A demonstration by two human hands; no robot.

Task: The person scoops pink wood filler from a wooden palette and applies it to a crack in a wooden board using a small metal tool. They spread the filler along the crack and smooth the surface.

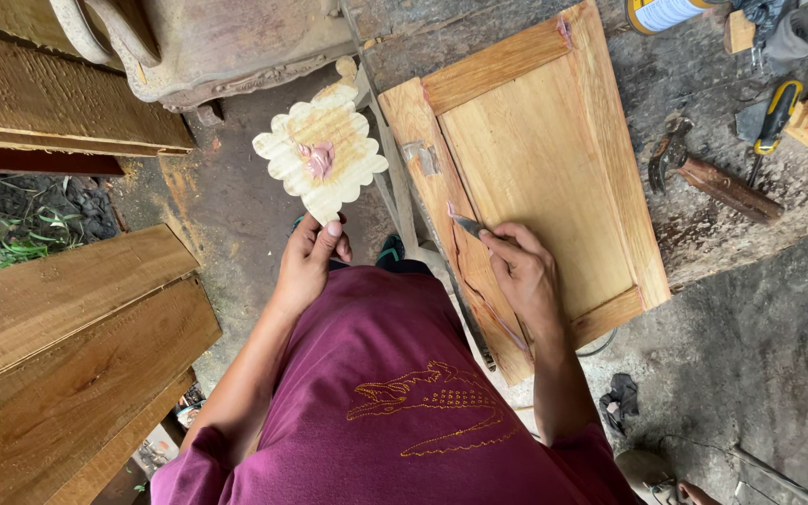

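Filler, a pinkish putty, is what the work turns on: a dab of it (318, 159) sits in the middle of a scalloped wooden board (322, 159) that the left hand (308, 262) holds up by its lower edge, thumb on the face and fingers curled behind. That board hangs to the left of the cabinet door (535, 159), the pale framed panel lying on the workbench (759, 243).

The right hand (521, 276) rests on the door's lower left part, fingers pinched narrowly around a small putty knife (467, 224) whose blade touches the door's left frame strip. A thin pink line (479, 299) runs along the joint of that strip toward the door's near corner, and a pink smear (565, 30) shows at the door's far corner. Judging from this, some joints already carry filler while most of the frame looks bare, so the filling seems only partly done; whether the right-hand joints are treated I cannot tell.

Right of the door lie a rusty hammer (708, 178) and a yellow-handled screwdriver (776, 117). Beyond the door's far right corner stands a round tin (661, 13), cut off by the picture's edge, with a yellow rim and a white label with dark bands. No other packages or signs show. Left of the door, past the scalloped board, rough planks (67, 346) are stacked.
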